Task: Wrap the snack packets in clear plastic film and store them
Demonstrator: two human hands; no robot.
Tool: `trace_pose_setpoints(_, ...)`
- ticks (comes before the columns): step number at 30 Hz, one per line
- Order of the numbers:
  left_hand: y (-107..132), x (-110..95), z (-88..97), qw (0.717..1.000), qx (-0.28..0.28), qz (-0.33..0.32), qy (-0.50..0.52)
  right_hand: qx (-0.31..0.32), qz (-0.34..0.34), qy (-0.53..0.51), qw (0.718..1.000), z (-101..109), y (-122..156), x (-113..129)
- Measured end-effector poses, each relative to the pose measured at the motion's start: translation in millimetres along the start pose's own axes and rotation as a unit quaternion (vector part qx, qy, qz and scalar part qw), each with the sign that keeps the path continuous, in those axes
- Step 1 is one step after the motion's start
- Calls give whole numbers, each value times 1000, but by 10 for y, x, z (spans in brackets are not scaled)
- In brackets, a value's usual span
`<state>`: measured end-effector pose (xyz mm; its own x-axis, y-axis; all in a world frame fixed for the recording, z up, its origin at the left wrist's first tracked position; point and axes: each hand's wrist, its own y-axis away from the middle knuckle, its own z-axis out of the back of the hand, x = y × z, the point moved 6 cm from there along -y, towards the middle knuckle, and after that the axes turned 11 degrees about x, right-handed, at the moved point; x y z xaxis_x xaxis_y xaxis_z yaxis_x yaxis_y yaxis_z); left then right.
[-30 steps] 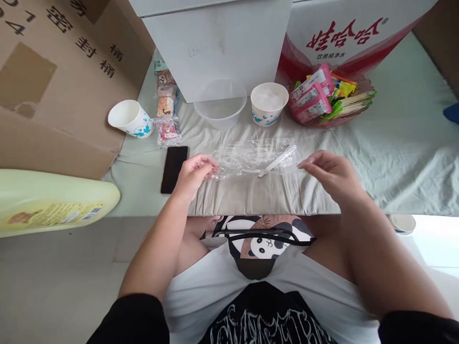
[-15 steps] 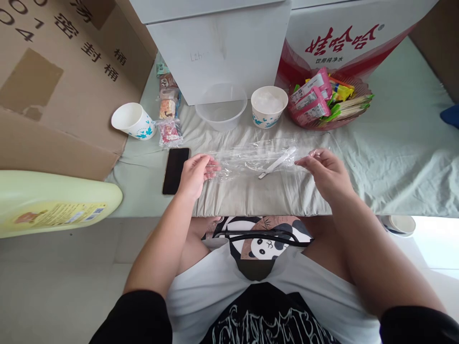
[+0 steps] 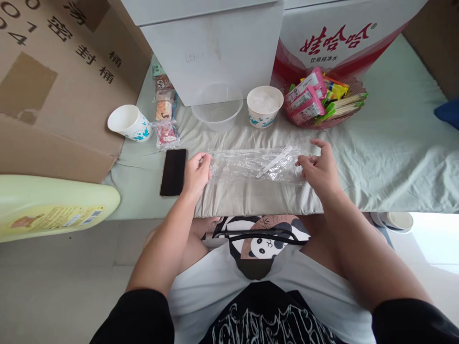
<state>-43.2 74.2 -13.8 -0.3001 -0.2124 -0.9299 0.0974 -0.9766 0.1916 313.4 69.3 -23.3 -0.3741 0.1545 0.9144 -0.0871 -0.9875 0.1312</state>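
Observation:
A clear plastic bag (image 3: 236, 165) is stretched flat between my hands, just over the cloth-covered surface. My left hand (image 3: 197, 172) pinches its left end between thumb and fingers. At its right end, my right hand (image 3: 320, 167) grips the edge with thumb and fingertips, the index finger stretched out. A thin white plastic strip, perhaps a knife or scraper (image 3: 274, 161), lies slanted in or under the clear film; I cannot tell which. Left of my left hand lies a black phone (image 3: 174, 172).
Behind the bag stand a clear plastic bowl (image 3: 218, 112), a paper cup with whitish contents (image 3: 264, 109) and a red basket of wrapped snacks (image 3: 324, 119). At left are a tilted paper cup (image 3: 129, 123), snack packets (image 3: 167, 112), a cardboard box (image 3: 71, 134) and a yellow-green bottle (image 3: 53, 200).
My left fingers have closed on the bag's left end. My right hand has moved slightly lower on the right end, with its index finger now extended. The bag looks flatter and more spread.

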Motion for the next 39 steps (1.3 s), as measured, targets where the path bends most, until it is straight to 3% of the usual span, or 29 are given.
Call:
trace_pose_setpoints(4,-40,15,25,998,4,-37,-53,-27,14,84,996,92,28,-17)
trace_pose_setpoints(9,-141,-28,7,996,-3,-81,-42,-13,22,50,998,38,12,4)
trace_pose_setpoints(14,-197,54,-33,1000,-11,-22,11,-1,32,18,999,-32,-34,7)
trace_pose_setpoints(19,-182,13,-3,990,-30,-50,-131,-11,22,96,995,-14,-88,13)
trace_pose_setpoints(24,-213,-79,9,945,-59,-47,-317,-37,45,180,982,-7,-151,-23)
trace_pose_setpoints(28,-271,-67,-30,921,-48,-22,-387,-83,88,268,956,-7,-149,-22)
trace_pose_setpoints(32,-348,-47,10,911,-70,-70,-399,-151,185,309,921,16,15,191)
trace_pose_setpoints(34,-333,-79,51,905,-109,-115,-395,-130,270,311,902,-66,142,350)
trace_pose_setpoints(36,-221,-169,27,889,-153,-177,-394,-58,337,317,885,-227,253,456)
trace_pose_setpoints(38,-22,-298,-146,865,-149,-264,-399,36,358,344,868,-419,320,467)
trace_pose_setpoints(39,90,-359,-294,853,-113,-313,-402,77,351,363,860,-503,332,436)
